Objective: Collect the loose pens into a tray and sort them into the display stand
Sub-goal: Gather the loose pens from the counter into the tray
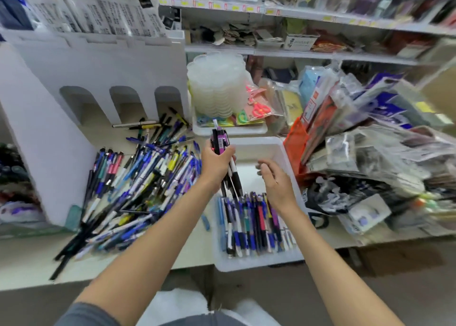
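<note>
**A fistful of pens over the tray**

The person's left hand [217, 164] is wrapped tight round a bundle of pens [220, 138], gripping it mid-length so the bundle stands nearly upright, its lower ends pointing down into the white tray [251, 264]. The right hand [274, 180] hovers just beside it above the tray, fingers loosely curled and holding nothing.

The tray sits at the front edge of the bench [29, 264], slightly overhanging it. A row of sorted pens [251, 224], mostly blue and black, lies side by side in its near half; the far half is bare.

To the left, a big heap of loose pens [138, 177] sprawls across the bench at the foot of the white display stand [98, 64], whose three arched openings face the heap. Behind the tray is a second tray [229, 130] with a stack of clear plastic containers [217, 84] and bright scissors [259, 108]. A jumble of packets [370, 140] crowds the right.
</note>
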